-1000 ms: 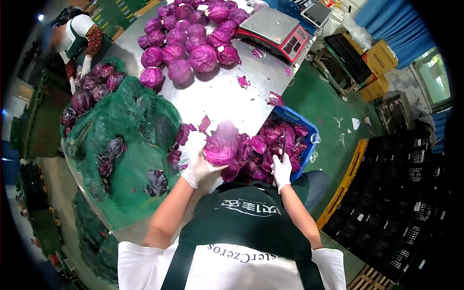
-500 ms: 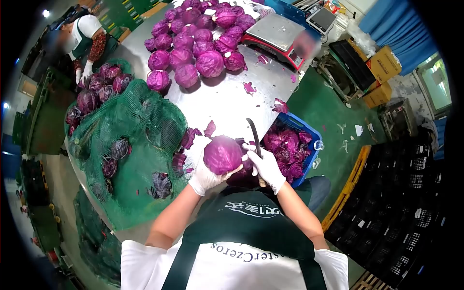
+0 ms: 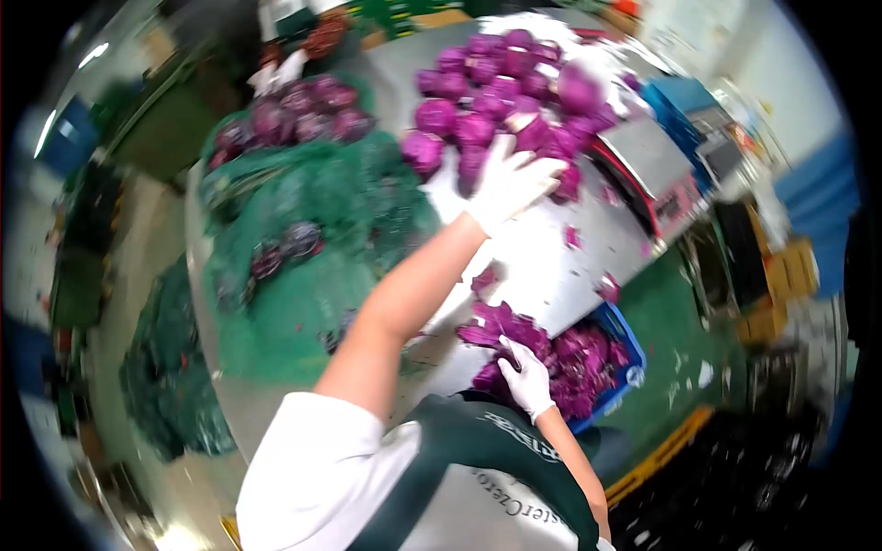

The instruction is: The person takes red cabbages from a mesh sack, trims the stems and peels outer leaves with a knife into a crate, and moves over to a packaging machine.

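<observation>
My left hand (image 3: 514, 186), in a white glove, reaches out over the metal table (image 3: 588, 248) at the near edge of the purple cabbage pile (image 3: 496, 101). Its fingers are spread against or just over the nearest cabbages; I see nothing gripped. Low in the view, my gloved right hand (image 3: 526, 376) lies by loose purple leaves (image 3: 501, 326), its fingers bent. The knife cannot be made out clearly there. Beside that hand stands a blue crate (image 3: 629, 372) full of leaves.
A green mesh sack (image 3: 303, 340) with darker cabbages (image 3: 294, 119) covers the table's left side. A co-worker's gloved hands (image 3: 278, 75) are behind them. A red scale (image 3: 648, 161) sits at right. Beyond the crate are a yellow pallet edge (image 3: 661, 459) and black crates (image 3: 735, 487).
My left hand has let go of its cabbage and stretched forward to the pile. My right hand has moved back to the leaves. The view has turned and shifted.
</observation>
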Demonstrator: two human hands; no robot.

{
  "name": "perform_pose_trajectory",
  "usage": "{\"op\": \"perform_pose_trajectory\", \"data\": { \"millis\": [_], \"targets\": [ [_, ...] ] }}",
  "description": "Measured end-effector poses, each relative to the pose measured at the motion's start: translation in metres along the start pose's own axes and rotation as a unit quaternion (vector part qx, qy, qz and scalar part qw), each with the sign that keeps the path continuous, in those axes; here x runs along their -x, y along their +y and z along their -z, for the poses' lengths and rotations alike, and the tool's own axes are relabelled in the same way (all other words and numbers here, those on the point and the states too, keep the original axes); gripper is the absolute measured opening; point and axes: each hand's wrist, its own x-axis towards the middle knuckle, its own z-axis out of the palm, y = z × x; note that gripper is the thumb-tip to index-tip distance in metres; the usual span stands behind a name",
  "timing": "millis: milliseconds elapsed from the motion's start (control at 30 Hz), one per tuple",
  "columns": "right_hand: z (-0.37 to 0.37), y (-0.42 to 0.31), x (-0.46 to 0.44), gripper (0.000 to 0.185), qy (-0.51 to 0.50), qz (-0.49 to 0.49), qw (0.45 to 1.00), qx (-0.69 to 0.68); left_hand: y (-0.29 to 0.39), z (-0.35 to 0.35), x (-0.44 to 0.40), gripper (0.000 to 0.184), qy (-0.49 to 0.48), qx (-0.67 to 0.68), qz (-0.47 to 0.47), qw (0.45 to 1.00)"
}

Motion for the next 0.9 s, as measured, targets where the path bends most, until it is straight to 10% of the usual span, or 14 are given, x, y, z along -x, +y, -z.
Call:
{"op": "perform_pose_trajectory", "data": {
  "millis": [67, 133, 233, 333, 433, 567, 733, 900],
  "targets": [
    [-0.009, -0.015, -0.016, 0.051, -0.106, -0.050, 0.993, 0.017, 0.006, 0.038, -0.005, 0.042, 0.030, 0.539, 0.261, 0.801],
    [-0.014, -0.009, -0.028, 0.053, -0.178, -0.111, 0.973, 0.098, 0.019, 0.062, 0.007, 0.039, 0.067, 0.857, 0.425, 0.284],
    [-0.009, 0.036, -0.019, 0.049, -0.055, -0.121, 0.985, 0.112, -0.001, 0.080, 0.090, 0.027, 0.116, 0.633, 0.516, 0.566],
    [0.022, 0.087, 0.004, 0.047, 0.054, -0.169, 0.977, 0.116, -0.043, 0.085, 0.185, 0.021, 0.167, 0.381, 0.664, 0.621],
    [0.046, 0.150, 0.051, 0.049, 0.035, -0.339, 0.932, 0.127, -0.094, 0.053, 0.299, 0.030, -0.068, 0.112, 0.626, 0.769],
    [0.050, 0.139, 0.079, 0.051, 0.069, -0.417, 0.904, -0.065, -0.130, 0.064, 0.340, 0.085, -0.393, -0.038, 0.568, 0.722],
    [0.027, 0.072, 0.066, 0.052, 0.086, -0.530, 0.782, -0.316, -0.155, 0.063, 0.334, 0.096, -0.451, -0.071, 0.583, 0.672],
    [0.016, 0.024, 0.071, 0.030, 0.033, -0.507, 0.792, -0.339, -0.153, 0.082, 0.356, 0.097, -0.295, 0.121, 0.695, 0.644]
  ]
}}
